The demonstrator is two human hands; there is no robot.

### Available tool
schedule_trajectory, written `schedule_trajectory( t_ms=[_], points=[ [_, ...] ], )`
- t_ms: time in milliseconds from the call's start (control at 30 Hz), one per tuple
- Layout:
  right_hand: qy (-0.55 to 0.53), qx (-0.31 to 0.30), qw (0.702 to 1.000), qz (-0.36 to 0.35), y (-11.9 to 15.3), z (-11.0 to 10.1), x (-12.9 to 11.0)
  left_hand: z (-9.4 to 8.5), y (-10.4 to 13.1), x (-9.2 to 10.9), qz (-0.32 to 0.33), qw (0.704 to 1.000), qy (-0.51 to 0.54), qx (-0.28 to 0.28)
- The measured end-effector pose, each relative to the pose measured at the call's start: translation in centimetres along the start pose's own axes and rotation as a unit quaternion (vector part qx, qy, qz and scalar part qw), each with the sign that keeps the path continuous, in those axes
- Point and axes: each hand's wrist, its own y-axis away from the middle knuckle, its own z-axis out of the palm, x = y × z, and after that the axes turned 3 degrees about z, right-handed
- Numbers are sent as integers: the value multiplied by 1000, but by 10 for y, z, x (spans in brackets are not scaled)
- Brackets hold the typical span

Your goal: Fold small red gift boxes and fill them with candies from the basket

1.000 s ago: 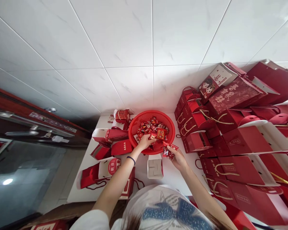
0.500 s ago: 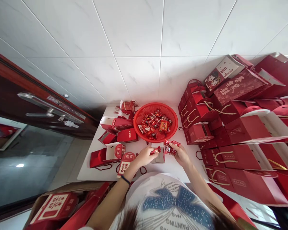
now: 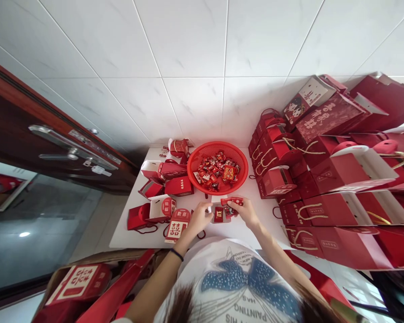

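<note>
In front of me a small open box (image 3: 226, 220) with a pale inside stands on the white table, and a red wrapped candy (image 3: 218, 214) lies in it. My left hand (image 3: 202, 217) is closed at the box's left edge, its fingertips on a white flap. My right hand (image 3: 248, 212) grips several red wrapped candies (image 3: 234, 202) over the box's right side. Just beyond the hands sits a red plastic basket (image 3: 192, 154), loosely filled with wrapped candies (image 3: 210, 172).
Red gift boxes (image 3: 178, 186) stand on the left of the white table (image 3: 124, 235). Stacked red boxes with rope handles (image 3: 323, 213) crowd the right. A tiled wall (image 3: 191, 40) rises behind; a dark door (image 3: 13, 116) is at left. A carton of red boxes (image 3: 77, 282) sits below.
The candy that my left hand held now lies in the small box, and that hand is at the box's edge. My right hand has moved slightly left, still holding its candies.
</note>
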Motion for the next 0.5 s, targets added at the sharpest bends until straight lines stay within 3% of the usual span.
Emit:
schedule_trajectory(
  t_ms=[133,300,500],
  points=[
    [106,14,993,-44,-17,17,11,2,5,-5,-12,1000,23,-4],
    [200,69,976,-57,-21,13,11,4,8,-8,-10,999,40,11],
    [342,18,938,-60,-10,25,-5,5,8,-7,-26,999,43,-17]
  ],
)
